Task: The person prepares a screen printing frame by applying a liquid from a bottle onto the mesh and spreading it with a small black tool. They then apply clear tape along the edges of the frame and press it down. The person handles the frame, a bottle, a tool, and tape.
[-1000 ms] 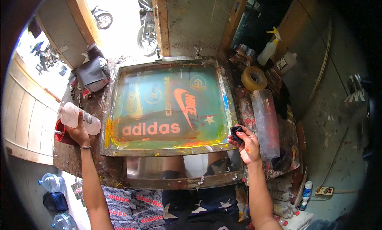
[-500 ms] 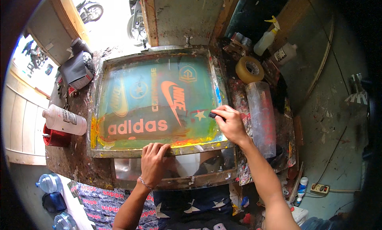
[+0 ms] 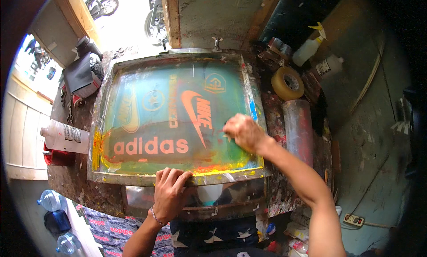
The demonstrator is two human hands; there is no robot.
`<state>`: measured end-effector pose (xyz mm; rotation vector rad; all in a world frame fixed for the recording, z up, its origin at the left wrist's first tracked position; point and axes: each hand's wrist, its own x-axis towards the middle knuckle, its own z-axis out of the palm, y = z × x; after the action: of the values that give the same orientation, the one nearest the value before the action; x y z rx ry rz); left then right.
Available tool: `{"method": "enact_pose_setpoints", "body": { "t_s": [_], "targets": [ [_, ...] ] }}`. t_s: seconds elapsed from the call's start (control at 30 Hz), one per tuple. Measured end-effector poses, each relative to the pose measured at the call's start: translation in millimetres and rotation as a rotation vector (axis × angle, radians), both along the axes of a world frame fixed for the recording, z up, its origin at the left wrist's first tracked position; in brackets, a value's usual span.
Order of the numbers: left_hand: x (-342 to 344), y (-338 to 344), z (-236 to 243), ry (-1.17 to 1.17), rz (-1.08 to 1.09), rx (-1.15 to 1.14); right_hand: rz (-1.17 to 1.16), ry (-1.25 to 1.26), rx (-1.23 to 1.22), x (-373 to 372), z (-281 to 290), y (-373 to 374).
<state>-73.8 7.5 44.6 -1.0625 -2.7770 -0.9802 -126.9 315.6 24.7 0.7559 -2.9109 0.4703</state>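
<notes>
A screen-printing screen [image 3: 260,159] with a paint-stained frame lies on the worktable, bearing pale pink lettering, logo shapes and a small star. My left hand [image 3: 171,188] grips the frame's front edge, fingers curled over it. My right hand [image 3: 244,132] presses on the mesh around the star, closed on a small black cloth [image 3: 227,125] that is mostly hidden under the fingers. Left of the screen, a translucent white bottle [image 3: 62,137] lies on its side over a red container [image 3: 60,157].
At right are a tape roll [image 3: 278,83], a clear plastic roll [image 3: 298,128] and a spray bottle [image 3: 307,50]. Dark cans and packets [image 3: 82,74] sit back left. An open doorway shows motorbikes [image 3: 155,23]. Water jugs [image 3: 51,199] are low left.
My left hand has released the white bottle at the left and moved to the frame's front edge. My right hand has moved forward and left with the black cloth, onto the mesh.
</notes>
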Motion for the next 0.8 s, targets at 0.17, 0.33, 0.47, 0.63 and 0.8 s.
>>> {"method": "enact_pose_setpoints", "body": {
  "t_s": [0.17,0.33,0.47,0.63,0.8],
  "targets": [
    [-1.0,2.0,0.7,-0.03,-0.01,0.019,-0.067,-0.076,0.026,2.5,-0.1,3.4],
    [-2.7,1.6,2.1,-0.037,-0.021,0.002,0.395,0.018,-0.085,-3.3,0.8,1.8],
    [-3.1,1.7,3.6,-0.052,-0.022,0.006,-0.021,0.01,-0.144,-2.3,-6.7,5.2],
    [-3.8,2.1,5.5,-0.073,-0.021,-0.013,0.236,-0.021,-0.139,-0.9,-11.3,12.0],
    [-2.7,1.7,7.0,-0.069,-0.017,-0.006,0.169,-0.076,-0.139,-1.3,-6.5,11.0]
  ]
}}
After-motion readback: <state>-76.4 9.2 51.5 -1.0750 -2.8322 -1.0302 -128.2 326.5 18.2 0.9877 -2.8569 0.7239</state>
